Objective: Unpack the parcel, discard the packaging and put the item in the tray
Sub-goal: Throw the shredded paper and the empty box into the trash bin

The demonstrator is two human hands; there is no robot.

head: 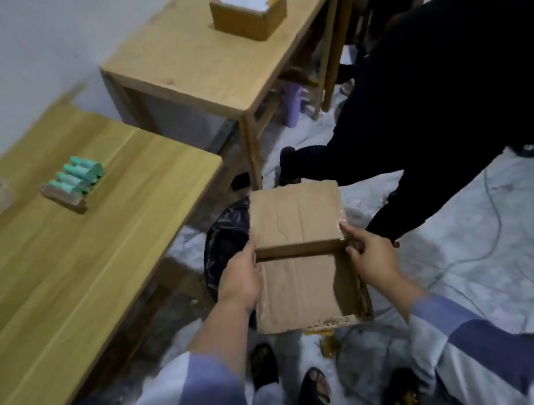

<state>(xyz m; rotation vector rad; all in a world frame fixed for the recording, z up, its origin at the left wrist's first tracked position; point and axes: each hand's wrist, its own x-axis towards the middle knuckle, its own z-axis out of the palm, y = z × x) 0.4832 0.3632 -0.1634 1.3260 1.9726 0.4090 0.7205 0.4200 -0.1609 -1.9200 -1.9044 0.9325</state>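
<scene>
Grips — both hold box (303, 252).

purple cup (292, 106) under far table (205, 63); second person in black (449, 91) at right; cables (491, 246) on floor.

honestly can't read a single word or number anywhere in this shot. The cardboard box (297, 220) is plain brown with only creases and tape, no shipping label facing up. The green and white packs in the wooden tray (249, 16) on the far table might have print on them, but it's way too blurry to make out
</scene>
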